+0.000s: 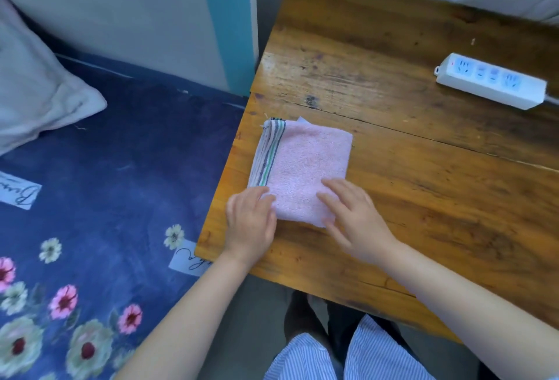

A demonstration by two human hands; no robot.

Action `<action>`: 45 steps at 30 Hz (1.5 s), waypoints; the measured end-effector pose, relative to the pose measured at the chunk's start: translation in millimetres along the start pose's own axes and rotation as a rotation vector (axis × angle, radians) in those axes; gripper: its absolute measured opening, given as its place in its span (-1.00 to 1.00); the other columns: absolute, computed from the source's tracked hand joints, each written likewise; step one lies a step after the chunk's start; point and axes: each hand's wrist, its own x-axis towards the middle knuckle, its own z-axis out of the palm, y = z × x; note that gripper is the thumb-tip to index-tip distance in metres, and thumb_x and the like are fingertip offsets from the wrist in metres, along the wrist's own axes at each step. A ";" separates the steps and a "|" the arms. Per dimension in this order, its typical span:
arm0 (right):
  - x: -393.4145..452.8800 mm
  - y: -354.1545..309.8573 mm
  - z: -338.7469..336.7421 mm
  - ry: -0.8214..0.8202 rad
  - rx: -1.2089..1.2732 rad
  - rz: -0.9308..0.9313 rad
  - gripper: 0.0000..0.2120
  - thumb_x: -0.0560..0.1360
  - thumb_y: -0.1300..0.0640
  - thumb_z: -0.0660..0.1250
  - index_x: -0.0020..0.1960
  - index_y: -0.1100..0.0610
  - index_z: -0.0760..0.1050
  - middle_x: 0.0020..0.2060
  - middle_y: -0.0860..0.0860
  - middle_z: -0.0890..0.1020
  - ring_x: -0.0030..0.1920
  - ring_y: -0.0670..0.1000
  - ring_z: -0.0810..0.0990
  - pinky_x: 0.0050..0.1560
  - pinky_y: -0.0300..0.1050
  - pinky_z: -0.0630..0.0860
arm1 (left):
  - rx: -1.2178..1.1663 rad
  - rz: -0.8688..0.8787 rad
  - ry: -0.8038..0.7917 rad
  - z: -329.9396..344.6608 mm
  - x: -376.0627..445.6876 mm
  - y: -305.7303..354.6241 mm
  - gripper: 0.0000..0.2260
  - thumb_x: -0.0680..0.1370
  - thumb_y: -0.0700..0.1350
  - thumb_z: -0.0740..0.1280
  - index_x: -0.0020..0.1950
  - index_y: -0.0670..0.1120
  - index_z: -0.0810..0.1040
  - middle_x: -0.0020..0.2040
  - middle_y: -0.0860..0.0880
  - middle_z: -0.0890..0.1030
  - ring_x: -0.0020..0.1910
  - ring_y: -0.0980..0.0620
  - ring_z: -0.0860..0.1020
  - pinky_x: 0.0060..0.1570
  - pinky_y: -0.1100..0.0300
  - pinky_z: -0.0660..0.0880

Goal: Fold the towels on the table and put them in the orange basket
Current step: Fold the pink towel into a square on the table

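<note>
In the head view, a pink towel [305, 168], folded into a rectangle with a striped band along its left edge, is seen lying flat on the wooden table [423, 168], close to the table's left edge. The left hand [251, 222] is laid on the towel's near left corner, its fingers held together and slightly bent, their tips on the cloth; nothing is gripped. The right hand [357, 222] is rested on the towel's near right corner, its fingers straight and a little spread, pressed flat onto the fabric.

Handwritten script is printed on white patches of the blue flowered bedsheet [106, 183] left of the towel, but it cannot be read with certainty. No writing can be made out on the white power strip [491, 85], which lies well beyond and to the right of the towel.

Bare tabletop is seen on the far side and to the right of the towel. A grey pillow [33, 83] is seen far to the left of the towel, on the bed.
</note>
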 end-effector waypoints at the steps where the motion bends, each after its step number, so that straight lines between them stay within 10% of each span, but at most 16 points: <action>1: -11.3 -2.4 2.6 -0.023 -0.022 -0.043 -0.70 0.54 0.01 0.09 0.19 0.14 0.35 0.18 0.22 0.56 0.23 0.13 0.35 0.17 0.11 0.46 | -0.025 0.071 -0.038 1.8 -3.0 1.9 -0.83 0.41 -0.15 0.17 -0.02 -0.08 0.39 0.02 -0.05 0.53 0.00 0.01 0.41 0.00 0.15 0.29; 5: -26.3 0.0 12.1 -0.294 -0.202 -0.095 -0.22 0.06 0.05 0.53 0.22 0.10 0.33 0.18 0.13 0.59 0.22 0.15 0.48 -0.01 0.09 0.57 | -0.016 0.122 -0.193 10.9 -6.0 0.5 -0.74 0.39 -0.15 0.16 0.06 -0.12 0.43 -0.04 -0.11 0.65 0.03 0.03 0.41 -0.01 0.19 0.30; 10: -6.7 4.6 28.8 -0.075 -0.183 -0.139 -0.65 0.33 0.26 0.13 0.12 0.19 0.35 0.03 0.20 0.64 0.12 0.15 0.38 -0.04 0.01 0.58 | -0.008 0.056 -0.321 9.5 0.3 -1.7 -0.62 0.34 -0.18 0.09 -0.02 -0.19 0.62 -0.04 -0.10 0.66 0.02 0.02 0.48 -0.06 0.12 0.56; 19: 13.3 -0.8 16.5 -0.141 -0.126 -0.039 -0.71 0.24 0.28 0.04 -0.22 0.23 0.52 -0.23 0.14 0.65 -0.27 0.14 0.62 -0.46 -0.19 0.53 | 0.037 0.014 -0.348 1.2 1.5 4.0 -0.48 0.07 -0.47 0.49 0.00 -0.19 0.61 -0.03 -0.12 0.66 -0.05 -0.11 0.63 -0.16 0.01 0.58; 24: 18.8 7.8 -10.9 -0.266 0.179 0.206 -0.67 0.39 0.38 0.18 0.12 0.25 0.51 0.07 0.20 0.60 0.09 0.19 0.55 0.01 -0.09 0.44 | 0.239 -0.081 -0.338 -0.5 -5.9 15.0 -0.26 -0.04 -0.43 0.47 0.07 -0.01 0.44 -0.12 0.01 0.64 -0.06 0.09 0.35 -0.23 0.22 0.24; 27: 11.7 12.4 -27.8 -0.400 0.263 0.332 -0.62 0.42 0.33 0.22 0.22 0.14 0.47 0.16 0.11 0.58 0.18 0.10 0.50 0.02 -0.20 0.34 | 0.315 -0.025 -0.322 -2.7 -7.9 24.6 -0.51 0.16 -0.31 0.33 0.02 -0.01 0.36 -0.25 0.02 0.63 -0.14 0.08 0.32 -0.30 0.21 0.06; 34: -20.3 24.7 -77.2 -0.350 0.321 0.269 -0.65 0.42 0.36 0.17 0.21 0.29 0.41 0.15 0.20 0.51 0.18 0.17 0.45 0.10 -0.06 0.36 | 0.150 0.073 -0.147 -15.9 -21.1 55.0 -0.75 0.31 -0.19 0.08 -0.07 -0.03 0.42 -0.34 -0.02 0.60 -0.21 0.06 0.32 -0.31 0.20 0.32; 40: -42.4 -3.7 -86.1 -0.279 0.191 -0.067 -0.23 0.30 0.26 0.38 0.42 0.13 0.11 0.34 0.29 0.31 0.30 0.32 0.34 0.23 0.10 0.37 | 0.018 -0.251 -0.009 -75.3 -35.3 106.9 -0.70 0.36 -0.12 0.13 -0.19 -0.25 0.60 -0.30 -0.14 0.63 -0.24 -0.06 0.52 -0.27 0.13 0.44; 45: -31.4 -85.4 -86.0 -0.374 0.147 -0.242 -0.61 0.34 0.30 0.33 0.16 0.28 0.45 0.01 0.21 0.50 0.03 0.24 0.48 -0.09 0.04 0.47 | 0.041 -0.592 0.096 -155.5 -105.1 123.4 -0.63 0.41 -0.07 0.12 -0.11 -0.31 0.60 -0.18 -0.25 0.63 -0.14 -0.18 0.53 -0.16 0.13 0.32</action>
